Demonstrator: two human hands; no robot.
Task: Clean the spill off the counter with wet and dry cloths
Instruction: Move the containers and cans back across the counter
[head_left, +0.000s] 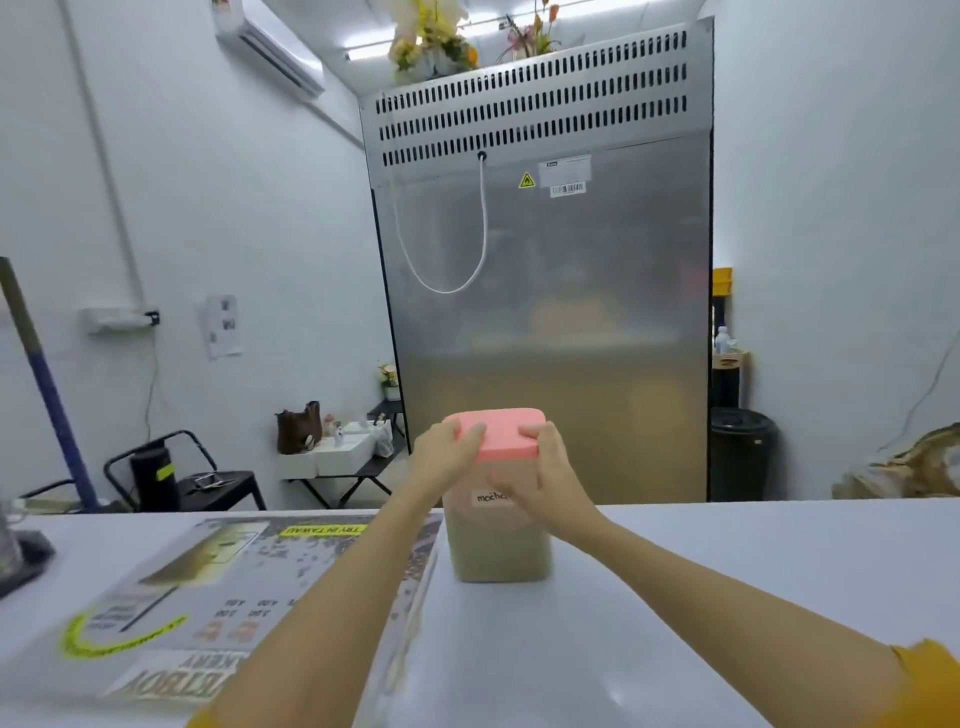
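A tall clear jar (501, 540) stands upright on the white worktop (727, 571), with tan powder inside and a label that reads "mocha". The pink lid (501, 434) sits on top. The left hand (448, 451) has its grip curled round the left side of the lid. The right hand (551, 475) has its grip clamped on the right side of the lid and the jar. A big printed poster (208, 587) lies flat just left of the jar. A big metal fridge (545, 312) stands behind the worktop.
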